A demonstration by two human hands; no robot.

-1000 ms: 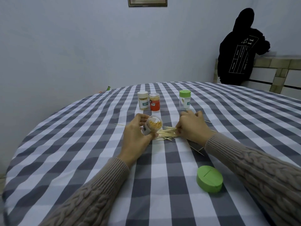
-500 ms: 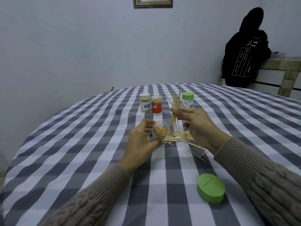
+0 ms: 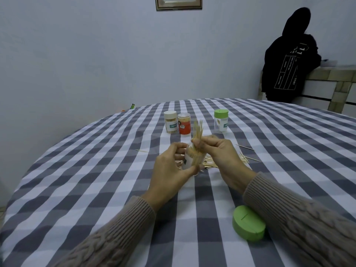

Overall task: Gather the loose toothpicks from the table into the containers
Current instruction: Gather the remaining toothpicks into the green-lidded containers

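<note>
Left hand (image 3: 169, 168) gripped an open clear jar (image 3: 192, 160), fingers and thumb curled round it, jar tilted with its mouth up and toward the right hand, held just above the desk (image 3: 96, 180) near its middle. Jar already showed packed toothpicks inside. Right hand (image 3: 221, 153) pinched a bundle (image 3: 198, 131) of toothpicks between thumb and fingertips; bundle upright, tips fanned above the fingers, lower ends at the jar mouth. Whether the lower ends were inside the jar could not be told, the fingers hid them. Loose toothpicks (image 3: 210, 163) lay in a heap on the checked cloth just behind and right of the hands; strays further right (image 3: 244, 147) and one to the left (image 3: 141, 150). Far side, three closed jars stood upright: white-lidded jar (image 3: 170, 122) and red jar (image 3: 184, 123) touching or nearly so, green-lidded jar (image 3: 221, 121) apart to their right. Green lid (image 3: 248, 223) lay on the near right of the desk, just beside the right sleeve. A person in a black hoodie (image 3: 289, 62) stood at far right, leaning on a tiled ledge. Picture frame (image 3: 178, 2) on the far wall.
</note>
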